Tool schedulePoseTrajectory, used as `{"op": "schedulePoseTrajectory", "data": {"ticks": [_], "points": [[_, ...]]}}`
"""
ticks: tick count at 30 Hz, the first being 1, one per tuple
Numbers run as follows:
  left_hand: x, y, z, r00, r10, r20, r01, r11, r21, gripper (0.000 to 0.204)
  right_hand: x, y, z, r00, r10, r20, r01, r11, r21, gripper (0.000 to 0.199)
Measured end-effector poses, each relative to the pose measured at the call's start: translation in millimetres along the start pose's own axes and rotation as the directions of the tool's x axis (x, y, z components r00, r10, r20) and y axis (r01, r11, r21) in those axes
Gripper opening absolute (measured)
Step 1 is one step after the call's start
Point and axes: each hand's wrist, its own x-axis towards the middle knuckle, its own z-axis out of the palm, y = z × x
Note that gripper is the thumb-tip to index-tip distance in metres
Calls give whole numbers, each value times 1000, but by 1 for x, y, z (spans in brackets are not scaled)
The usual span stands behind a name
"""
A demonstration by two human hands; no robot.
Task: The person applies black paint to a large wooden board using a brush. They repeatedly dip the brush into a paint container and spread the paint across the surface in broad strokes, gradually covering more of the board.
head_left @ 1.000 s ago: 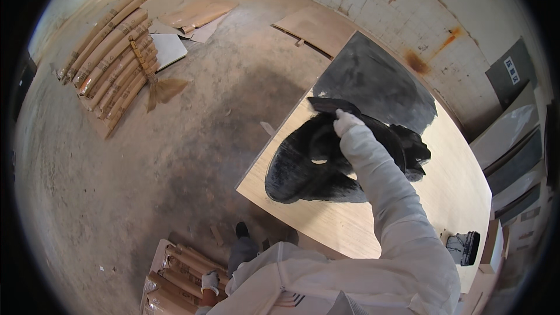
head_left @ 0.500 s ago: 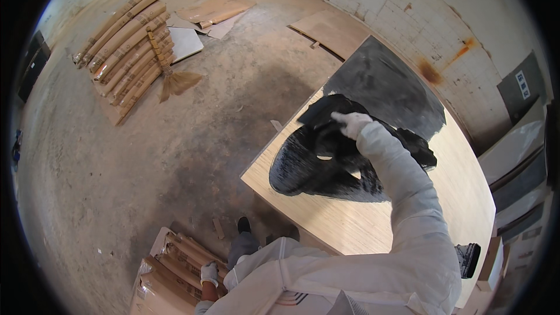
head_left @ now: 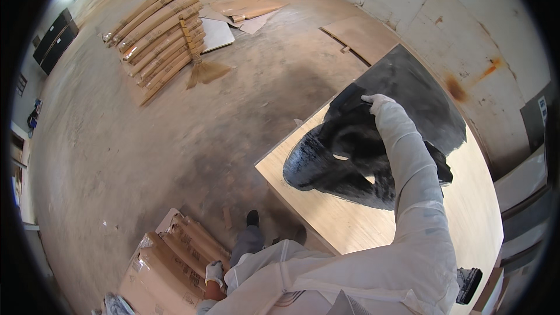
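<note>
A large pale wooden board [head_left: 350,227] lies flat in front of me, with its far end [head_left: 408,81] and a wide patch in the middle [head_left: 326,163] smeared black. My right hand [head_left: 376,103], in a white glove and white sleeve, reaches out and presses on the board at the upper edge of the black patch. Whether it holds anything under the palm is hidden. My left hand [head_left: 214,272], also in a white glove, hangs by my side with loose fingers and nothing in it, just above brown paper-wrapped rolls [head_left: 175,256].
A stack of long brown wrapped bundles [head_left: 160,29] with a straw broom [head_left: 201,64] lies on the dusty concrete floor at the far left. Flat boards [head_left: 361,35] and cardboard sheets [head_left: 245,9] lie farther off. A small dark tool [head_left: 468,284] sits near the board's right end.
My right arm has stretched farther out, sliding the hand from the middle of the black patch to its far upper edge. The left hand stays by my side.
</note>
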Motion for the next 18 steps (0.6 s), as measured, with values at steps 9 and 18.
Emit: {"op": "schedulePoseTrajectory", "data": {"ticks": [9, 18], "points": [[-23, -22, -6, 999, 28, -28, -20, 971, 239, 36, -25, -25, 21, 992, -94, -80, 93, 996, -14, 62], [25, 3, 30, 961, 244, 131, -276, 887, 369, 36, -224, -170, 65, 957, -262, 123, 270, 961, -54, 59]]}}
